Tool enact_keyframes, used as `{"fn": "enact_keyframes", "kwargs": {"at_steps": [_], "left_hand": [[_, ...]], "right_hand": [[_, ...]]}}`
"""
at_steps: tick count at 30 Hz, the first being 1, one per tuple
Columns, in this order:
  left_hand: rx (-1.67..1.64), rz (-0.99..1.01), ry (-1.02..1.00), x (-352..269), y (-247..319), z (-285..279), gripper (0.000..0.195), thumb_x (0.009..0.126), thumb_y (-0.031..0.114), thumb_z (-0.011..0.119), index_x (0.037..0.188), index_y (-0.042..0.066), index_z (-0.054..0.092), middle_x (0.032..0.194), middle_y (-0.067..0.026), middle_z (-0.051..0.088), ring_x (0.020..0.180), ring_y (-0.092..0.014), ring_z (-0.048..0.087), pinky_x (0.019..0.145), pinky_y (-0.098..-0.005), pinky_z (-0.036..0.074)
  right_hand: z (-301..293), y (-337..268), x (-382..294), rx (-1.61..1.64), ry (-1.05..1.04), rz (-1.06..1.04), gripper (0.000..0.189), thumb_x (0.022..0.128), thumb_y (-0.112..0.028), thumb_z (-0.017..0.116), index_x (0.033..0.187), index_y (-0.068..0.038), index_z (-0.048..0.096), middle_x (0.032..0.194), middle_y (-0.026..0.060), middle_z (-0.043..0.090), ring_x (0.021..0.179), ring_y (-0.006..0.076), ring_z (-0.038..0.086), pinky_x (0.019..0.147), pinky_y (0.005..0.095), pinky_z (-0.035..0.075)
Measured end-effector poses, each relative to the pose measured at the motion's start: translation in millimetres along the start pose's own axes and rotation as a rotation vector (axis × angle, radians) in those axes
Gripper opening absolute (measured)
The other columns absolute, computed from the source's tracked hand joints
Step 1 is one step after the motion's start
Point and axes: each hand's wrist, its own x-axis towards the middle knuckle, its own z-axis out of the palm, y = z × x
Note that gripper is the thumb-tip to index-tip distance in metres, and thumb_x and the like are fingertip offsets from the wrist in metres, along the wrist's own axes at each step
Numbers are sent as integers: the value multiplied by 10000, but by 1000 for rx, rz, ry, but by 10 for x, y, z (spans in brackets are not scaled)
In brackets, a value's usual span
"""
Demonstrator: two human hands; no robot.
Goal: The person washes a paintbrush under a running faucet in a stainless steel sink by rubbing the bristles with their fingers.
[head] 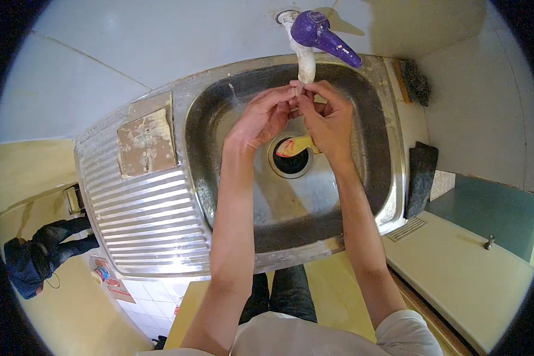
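My left hand (269, 109) and my right hand (331, 113) meet just under the tip of a white, flaking faucet spout (307, 66). Thumbs and fingertips come together around a small pale spot there; whether they pinch something or only touch each other I cannot tell. Below them, a yellow thing with a red-edged tip (296, 146) reaches over the dark drain (291, 162). Its other end disappears behind my right hand, so whether that hand holds it is unclear. A purple lever handle (325, 38) sits on the faucet above. Around both hands lies the steel sink basin (267, 222).
Two worn brown boards (144, 138) lie on the ribbed drainboard (147, 231) at left. A dark cloth (420, 180) hangs at the right rim, with a dark pad (414, 82) farther back. At far left stands another person (40, 253). A cream door (463, 262) is at right.
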Motion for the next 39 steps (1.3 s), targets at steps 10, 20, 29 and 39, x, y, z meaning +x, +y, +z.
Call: {"fn": "enact_keyframes", "kwargs": {"at_steps": [10,20,29,39], "left_hand": [[-61,-17,-75,-6,19,7,325,926,245,548,1124,-9,594,1119,-108,642,1040,-228,598,1019,-364,396],[-81,-33,-10,-18,1,47,289,930,232,528,1073,3,631,1023,-66,651,974,-185,592,939,-374,403],[-105,-42,-117,-15,12,74,302,942,253,487,1068,11,615,1044,-65,630,971,-182,573,935,-359,400],[-129,-77,-48,-9,6,126,306,954,242,468,1113,11,590,1020,-56,628,958,-176,573,923,-370,407]], "right_hand": [[-4,-79,-12,-38,-15,49,167,852,-45,676,1004,23,665,861,32,584,720,66,575,536,193,482],[11,-64,-19,-49,8,107,165,845,-48,688,999,9,674,844,25,598,708,59,571,536,190,476],[-58,-54,-13,-21,-25,222,213,831,-75,705,1031,-6,681,862,32,626,755,67,581,572,216,506],[-44,-51,-23,6,-12,162,221,819,-62,708,1036,-18,705,882,45,634,753,96,593,629,229,520]]}}
